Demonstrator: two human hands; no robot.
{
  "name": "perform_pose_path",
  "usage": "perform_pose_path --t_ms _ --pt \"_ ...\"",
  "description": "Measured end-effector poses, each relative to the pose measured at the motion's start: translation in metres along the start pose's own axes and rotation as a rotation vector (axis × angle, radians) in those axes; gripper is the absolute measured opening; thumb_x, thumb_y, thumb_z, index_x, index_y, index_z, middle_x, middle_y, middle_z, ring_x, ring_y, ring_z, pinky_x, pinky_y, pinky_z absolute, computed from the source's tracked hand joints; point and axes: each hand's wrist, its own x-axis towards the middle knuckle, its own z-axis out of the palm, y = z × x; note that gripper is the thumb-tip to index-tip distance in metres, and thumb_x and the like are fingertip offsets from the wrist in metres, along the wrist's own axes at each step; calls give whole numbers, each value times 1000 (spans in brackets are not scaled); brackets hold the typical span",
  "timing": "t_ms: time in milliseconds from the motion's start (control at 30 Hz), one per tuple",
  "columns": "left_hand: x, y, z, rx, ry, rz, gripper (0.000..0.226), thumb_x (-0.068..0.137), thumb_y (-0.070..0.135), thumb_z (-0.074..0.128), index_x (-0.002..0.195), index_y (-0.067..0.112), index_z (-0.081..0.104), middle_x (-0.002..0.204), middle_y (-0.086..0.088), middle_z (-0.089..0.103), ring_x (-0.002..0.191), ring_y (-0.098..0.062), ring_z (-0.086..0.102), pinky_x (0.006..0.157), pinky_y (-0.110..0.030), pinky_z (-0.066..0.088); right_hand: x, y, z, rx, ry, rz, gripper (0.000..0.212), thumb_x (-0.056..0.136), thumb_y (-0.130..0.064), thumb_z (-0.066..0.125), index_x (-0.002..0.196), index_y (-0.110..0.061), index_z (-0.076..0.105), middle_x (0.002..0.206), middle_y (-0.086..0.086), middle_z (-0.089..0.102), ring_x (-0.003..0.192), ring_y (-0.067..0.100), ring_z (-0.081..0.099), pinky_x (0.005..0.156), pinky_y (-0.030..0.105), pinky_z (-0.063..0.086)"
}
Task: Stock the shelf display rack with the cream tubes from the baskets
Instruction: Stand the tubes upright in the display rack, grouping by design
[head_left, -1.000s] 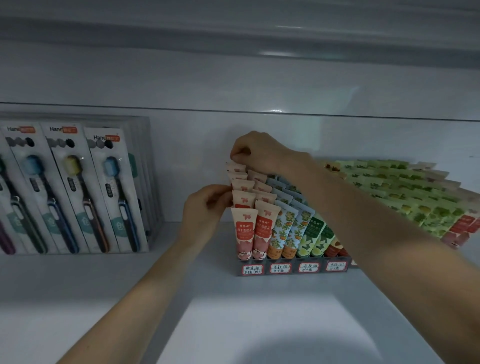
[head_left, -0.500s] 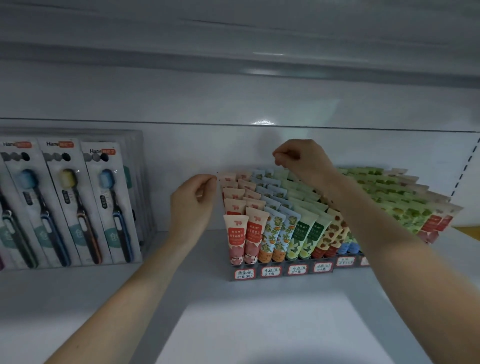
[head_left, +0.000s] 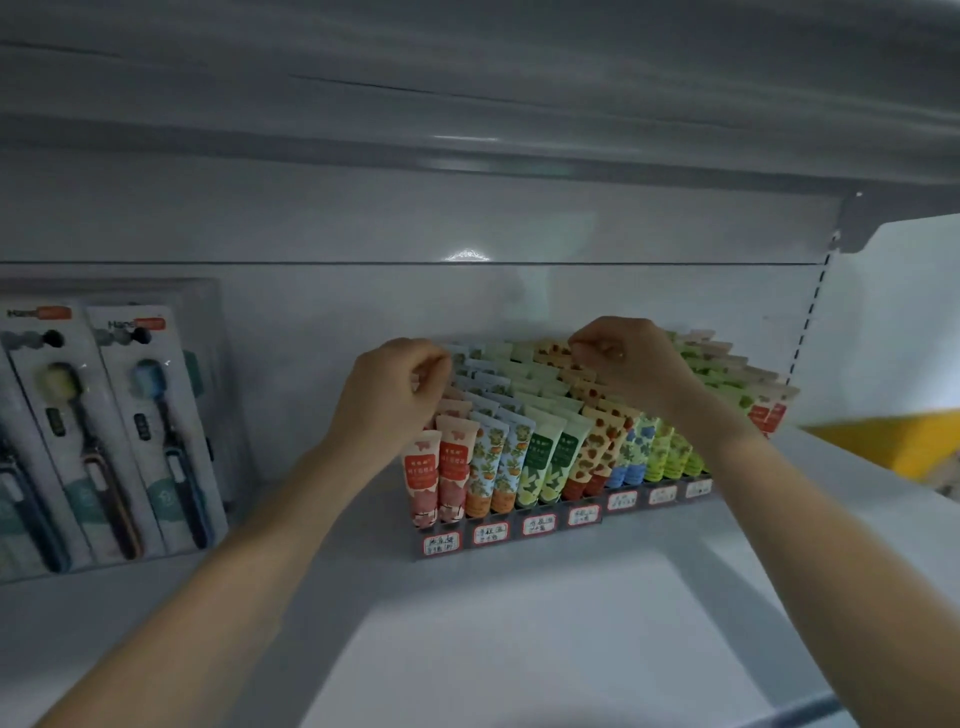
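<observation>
moves curled right hand (head_left: 628, 358) rightward to strawberry tubes (head_left: 597, 447), left hand (head_left: 395, 400) curled by pink tubes (head_left: 439, 483), grips unclear, tidying a full rack (head_left: 466, 541).

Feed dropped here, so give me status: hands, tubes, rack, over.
Left hand and right hand curled at tube tops, grip unclear. Cream tubes standing in rows, filling the display rack. Nothing in the way; toothbrush packs stand apart, left.
</observation>
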Motion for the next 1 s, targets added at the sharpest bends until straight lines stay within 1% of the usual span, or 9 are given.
perform_pose_path --t_ms 100,200,333,400,533,633,733,867,1000 --pt "9 0 5 19 -8 -30 14 90 7 59 96 3 71 91 -8 70 80 -16 62 73 -21 46 8 9 -6 -16 -7 -30 17 93 -13 55 103 -6 67 93 0 62 85 10 55 60 1 36" --pt "22 -5 10 77 -11 -60 15 89 7 59 97 2 71 94 -8 70 81 -13 58 73 -17 39 25 18 -7 4 -42 -73 17 92 -12 56 103 -5 67 91 -1 61 84 8 53 59 -7 33" --pt "35 -7 18 163 -58 -95 16 89 5 59 98 3 72 98 -9 70 84 -10 55 67 -1 32 55 21 0 6 -169 -173 15 91 -15 58 100 -8 68 92 -2 61 85 8 53 66 7 37" --pt "41 -6 21 190 -110 -126 16 89 5 59 99 3 72 99 -9 70 86 -13 58 67 -2 32 66 18 6 8 -259 -242 15 90 -17 60 98 -8 68 97 1 63 87 9 54 73 11 37" --pt "46 1 25 250 -218 -146 18 90 7 59 103 4 71 105 -11 68 92 -14 57 72 -9 31 77 7 20 -15 -449 -371 15 89 -19 61 96 -9 69 91 -4 60 83 6 53 61 1 37" --pt "44 7 25 257 -215 -147 18 90 7 58 103 4 71 104 -11 68 90 -10 53 69 -5 30 81 5 22 8 -462 -403 14 90 -18 61 96 -9 69 90 -5 59 83 6 53 60 -3 35" --pt "40 15 26 249 -226 -123 17 89 8 61 101 5 72 101 -10 68 87 -8 53 70 2 33 83 10 14 25 -440 -386 14 89 -19 61 96 -10 69 90 -5 59 84 6 53 61 0 37" --pt "38 26 35 219 -315 -101 19 87 13 64 103 8 72 97 -3 65 89 -12 56 80 -19 41 81 25 2 18 -380 -350 14 89 -20 61 96 -10 69 91 -3 60 88 8 55 75 16 40" --pt "44 24 45 253 -342 -70 24 91 13 58 113 8 67 107 -5 64 93 -9 51 80 -20 36 79 35 -3 -16 -377 -308 15 89 -20 62 96 -9 69 91 -3 61 87 8 55 78 18 41"
